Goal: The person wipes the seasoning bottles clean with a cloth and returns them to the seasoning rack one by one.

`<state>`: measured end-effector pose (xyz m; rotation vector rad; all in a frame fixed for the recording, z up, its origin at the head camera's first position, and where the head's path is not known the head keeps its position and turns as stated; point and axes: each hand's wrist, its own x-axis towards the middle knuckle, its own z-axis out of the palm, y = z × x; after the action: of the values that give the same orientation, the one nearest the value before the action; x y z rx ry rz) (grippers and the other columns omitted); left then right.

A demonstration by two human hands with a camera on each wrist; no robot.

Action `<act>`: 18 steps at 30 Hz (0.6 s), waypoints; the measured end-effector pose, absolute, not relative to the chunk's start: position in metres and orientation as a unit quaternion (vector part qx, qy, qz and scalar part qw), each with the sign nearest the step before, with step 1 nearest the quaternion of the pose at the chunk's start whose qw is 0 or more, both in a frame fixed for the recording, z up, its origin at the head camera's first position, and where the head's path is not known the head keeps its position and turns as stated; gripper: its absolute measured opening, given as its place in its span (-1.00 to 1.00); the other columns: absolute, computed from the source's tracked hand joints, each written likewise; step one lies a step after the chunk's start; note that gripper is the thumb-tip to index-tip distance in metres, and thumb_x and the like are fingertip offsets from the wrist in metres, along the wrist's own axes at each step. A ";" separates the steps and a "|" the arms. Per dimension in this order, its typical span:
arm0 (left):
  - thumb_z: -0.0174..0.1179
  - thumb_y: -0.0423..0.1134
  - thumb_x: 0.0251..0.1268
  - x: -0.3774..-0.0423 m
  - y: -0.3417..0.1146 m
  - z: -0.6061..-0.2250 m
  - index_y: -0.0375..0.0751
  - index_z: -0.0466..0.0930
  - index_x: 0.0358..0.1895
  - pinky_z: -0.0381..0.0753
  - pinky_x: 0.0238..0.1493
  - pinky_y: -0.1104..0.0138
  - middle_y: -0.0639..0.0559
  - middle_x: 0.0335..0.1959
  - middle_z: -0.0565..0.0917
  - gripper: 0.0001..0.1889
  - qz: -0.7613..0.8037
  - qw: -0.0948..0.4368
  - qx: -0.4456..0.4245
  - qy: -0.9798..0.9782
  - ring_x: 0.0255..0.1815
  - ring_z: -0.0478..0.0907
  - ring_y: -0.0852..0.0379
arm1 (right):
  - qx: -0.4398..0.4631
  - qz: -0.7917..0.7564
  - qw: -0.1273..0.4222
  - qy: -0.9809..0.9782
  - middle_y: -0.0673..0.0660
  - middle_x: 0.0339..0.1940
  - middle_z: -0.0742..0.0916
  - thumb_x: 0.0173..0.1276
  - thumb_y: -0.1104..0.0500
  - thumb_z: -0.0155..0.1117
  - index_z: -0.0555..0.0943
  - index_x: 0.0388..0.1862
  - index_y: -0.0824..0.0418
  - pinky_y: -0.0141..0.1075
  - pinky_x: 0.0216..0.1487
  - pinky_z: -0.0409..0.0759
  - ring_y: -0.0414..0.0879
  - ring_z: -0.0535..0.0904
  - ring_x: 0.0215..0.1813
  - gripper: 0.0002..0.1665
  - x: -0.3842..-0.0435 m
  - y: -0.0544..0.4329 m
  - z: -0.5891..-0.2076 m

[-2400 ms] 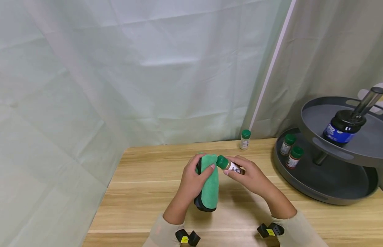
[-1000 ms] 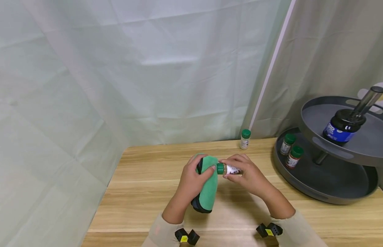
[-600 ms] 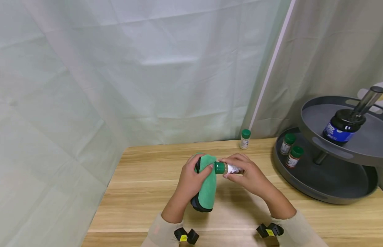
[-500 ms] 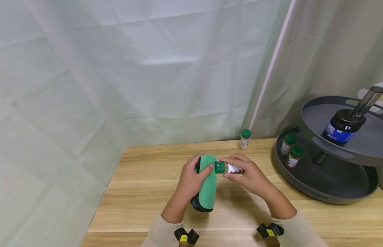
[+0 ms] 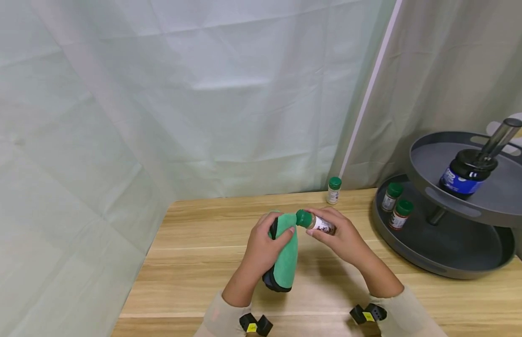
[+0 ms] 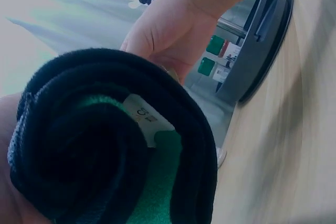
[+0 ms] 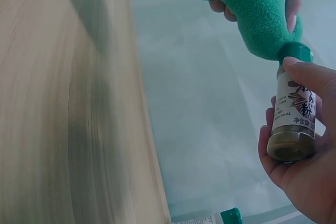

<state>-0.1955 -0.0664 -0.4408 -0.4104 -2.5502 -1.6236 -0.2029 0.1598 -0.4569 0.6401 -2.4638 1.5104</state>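
Observation:
My left hand (image 5: 263,241) grips a rolled green cloth (image 5: 287,262) with a dark edging, held above the wooden table. In the left wrist view the end of the cloth roll (image 6: 121,140) shows its dark spiral and a small white tag. A spice jar (image 5: 322,224) with a green cap and white label lies tilted in my right hand (image 5: 343,238), thumb on one side and fingers round the other. Its cap meets the upper part of the cloth. The right wrist view shows brown powder at the base of the jar (image 7: 292,114).
Another green-capped jar (image 5: 334,190) stands at the table's back edge. On the right is a grey two-tier round tray (image 5: 412,250); two green-capped jars (image 5: 394,196) stand on its lower tier. A black jar with a blue label (image 5: 463,175) sits on top. A pale curtain (image 5: 244,117) hangs behind.
The jar went from tilted to level against the cloth, and is now tilted again with its cap raised. The cloth roll shifted slightly with the left hand.

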 end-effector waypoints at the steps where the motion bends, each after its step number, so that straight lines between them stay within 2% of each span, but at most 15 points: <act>1: 0.30 0.05 0.33 -0.195 -0.066 -0.441 0.17 0.62 0.02 0.60 -0.14 0.21 0.12 -0.07 0.59 -0.74 -0.529 0.046 -0.135 -0.837 -0.13 0.54 0.14 | 0.212 0.507 0.090 -0.831 -0.04 0.06 0.65 0.34 0.05 0.44 0.58 0.34 -0.13 -0.35 -0.23 0.63 -0.16 0.56 -0.11 -0.42 -0.203 0.160 -0.457; 9: 0.33 0.03 0.31 -0.194 -0.067 -0.440 0.17 0.63 0.03 0.60 -0.16 0.24 0.12 -0.06 0.59 -0.73 -0.523 0.047 -0.146 -0.839 -0.14 0.53 0.14 | 0.200 0.496 0.072 -0.842 0.02 0.07 0.66 0.34 0.05 0.43 0.59 0.34 -0.06 -0.38 -0.23 0.61 -0.14 0.55 -0.12 -0.42 -0.206 0.159 -0.460; 18: 0.34 0.03 0.31 -0.193 -0.068 -0.438 0.17 0.62 0.04 0.60 -0.16 0.25 0.13 -0.05 0.59 -0.72 -0.533 0.050 -0.152 -0.831 -0.15 0.53 0.14 | 0.208 0.493 0.045 -0.843 0.01 0.03 0.67 0.33 0.02 0.44 0.60 0.32 -0.12 -0.39 -0.23 0.61 -0.13 0.56 -0.11 -0.43 -0.204 0.156 -0.462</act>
<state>-0.1928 -0.0678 -0.4378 -0.4639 -2.5301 -1.6248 -0.2040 0.1561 -0.4617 0.6357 -2.5758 1.5070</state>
